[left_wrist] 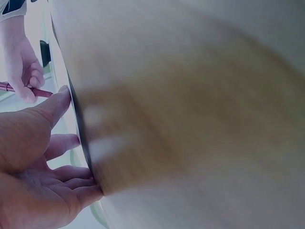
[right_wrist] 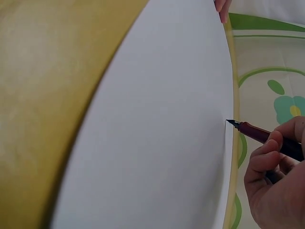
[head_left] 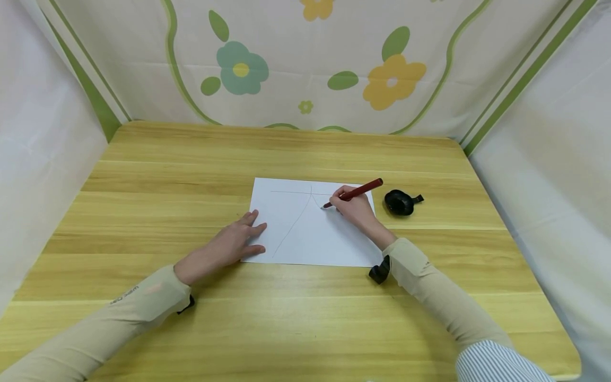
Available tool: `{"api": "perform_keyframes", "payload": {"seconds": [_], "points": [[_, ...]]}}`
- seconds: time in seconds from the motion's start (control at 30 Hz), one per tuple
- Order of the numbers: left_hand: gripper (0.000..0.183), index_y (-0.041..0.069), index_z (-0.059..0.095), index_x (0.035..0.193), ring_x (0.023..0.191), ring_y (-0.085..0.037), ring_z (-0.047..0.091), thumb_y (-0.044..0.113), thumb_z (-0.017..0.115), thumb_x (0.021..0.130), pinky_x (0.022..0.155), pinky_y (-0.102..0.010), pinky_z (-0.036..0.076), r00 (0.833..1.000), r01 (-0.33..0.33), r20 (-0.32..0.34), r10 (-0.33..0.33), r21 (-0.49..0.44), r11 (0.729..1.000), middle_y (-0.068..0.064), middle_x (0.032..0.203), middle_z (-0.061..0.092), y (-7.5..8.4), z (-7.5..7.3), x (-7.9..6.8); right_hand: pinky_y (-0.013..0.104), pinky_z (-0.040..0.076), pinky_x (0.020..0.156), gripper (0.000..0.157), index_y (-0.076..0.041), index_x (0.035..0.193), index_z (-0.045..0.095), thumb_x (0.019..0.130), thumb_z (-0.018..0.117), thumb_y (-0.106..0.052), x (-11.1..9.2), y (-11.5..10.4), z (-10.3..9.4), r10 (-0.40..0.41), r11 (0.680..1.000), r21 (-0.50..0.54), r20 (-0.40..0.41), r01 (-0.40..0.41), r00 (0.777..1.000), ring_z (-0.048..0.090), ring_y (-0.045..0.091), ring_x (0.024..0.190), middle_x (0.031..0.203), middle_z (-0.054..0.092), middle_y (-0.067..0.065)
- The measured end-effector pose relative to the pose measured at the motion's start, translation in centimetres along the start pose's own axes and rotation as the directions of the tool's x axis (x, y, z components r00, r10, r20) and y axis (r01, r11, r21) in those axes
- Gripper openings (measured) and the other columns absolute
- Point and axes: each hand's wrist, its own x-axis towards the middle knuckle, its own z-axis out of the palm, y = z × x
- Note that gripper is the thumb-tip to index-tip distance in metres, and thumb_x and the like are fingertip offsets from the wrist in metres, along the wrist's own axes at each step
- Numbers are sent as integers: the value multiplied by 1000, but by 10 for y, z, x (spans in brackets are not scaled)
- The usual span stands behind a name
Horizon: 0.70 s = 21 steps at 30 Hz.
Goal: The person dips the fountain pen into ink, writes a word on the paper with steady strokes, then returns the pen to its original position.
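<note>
A white sheet of paper (head_left: 334, 239) lies on the wooden table, bearing thin dark lines: a horizontal stroke, a short upright one crossing it, a long slant down to the left and a shorter one to the right. My right hand (head_left: 355, 209) holds a dark red fountain pen (head_left: 363, 190) between thumb and fingers. In the right wrist view the pen's nib (right_wrist: 230, 121) meets the paper. With fingers spread, my left hand (head_left: 234, 241) rests at the sheet's left edge; the left wrist view shows its fingertips (left_wrist: 95, 192) along that edge.
A small black round object (head_left: 399, 202) with a short tab sits to the right of the paper. The wooden table (head_left: 296, 323) runs back to a floral curtain (head_left: 296, 63), and white cloth (head_left: 539, 138) hangs at both sides.
</note>
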Motion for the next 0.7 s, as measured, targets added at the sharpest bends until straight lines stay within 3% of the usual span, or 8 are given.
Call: {"api": "perform_keyframes", "payload": {"seconds": [0.7], "points": [[56, -3, 53, 131, 136, -46, 32, 27, 68, 86, 105, -54, 37, 1000, -2, -5, 2, -7, 1000, -31, 147, 31, 0, -1, -1, 21, 35, 52, 14, -8, 86, 65, 86, 59, -21, -10, 5, -6, -23, 1000, -2, 4, 23, 1000, 48, 15, 59, 62, 57, -2]]}}
